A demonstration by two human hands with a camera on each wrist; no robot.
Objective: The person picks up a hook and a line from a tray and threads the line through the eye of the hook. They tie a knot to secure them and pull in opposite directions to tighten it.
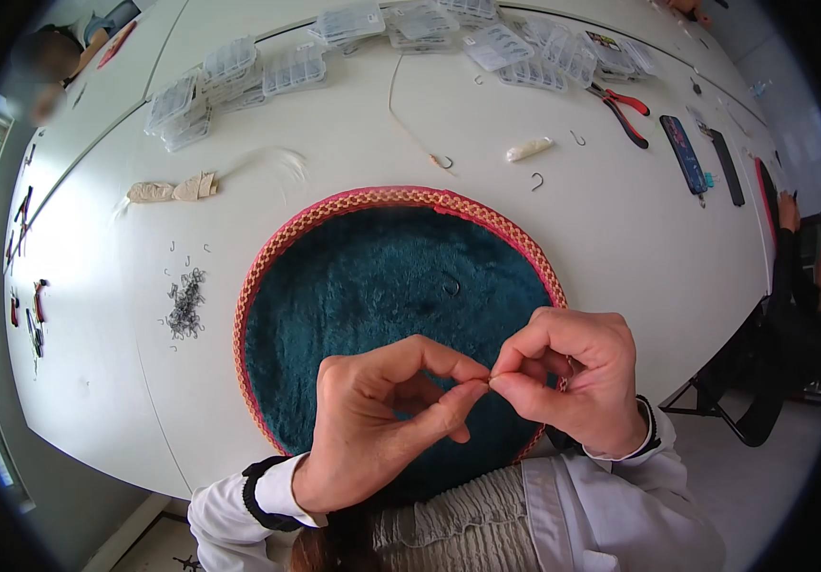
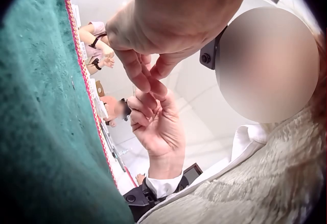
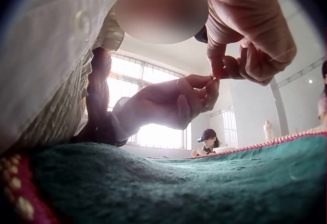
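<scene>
Thumb and forefinger of the left hand (image 1: 363, 424) and of the right hand (image 1: 577, 381) meet fingertip to fingertip above the lower right of a round, teal fuzzy pad (image 1: 363, 276) with a red and beige braided rim. Between them both hands pinch a tiny thing (image 1: 490, 380), too small to identify. The wrist views also show the left hand (image 2: 179, 20) and right hand (image 3: 250, 27) joined at the fingertips, raised over the pad. A dark hook (image 1: 451, 287) lies on the pad, just beyond the hands.
Beyond the pad lie a hook with a line (image 1: 443, 162), more hooks (image 1: 537, 181), a pale wrapped bundle (image 1: 530, 149), red-handled pliers (image 1: 624, 112) and a phone (image 1: 683, 154). At left are a hook pile (image 1: 185, 305) and a wrapped fibre bundle (image 1: 172, 189). Clear plastic boxes (image 1: 296, 67) line the back.
</scene>
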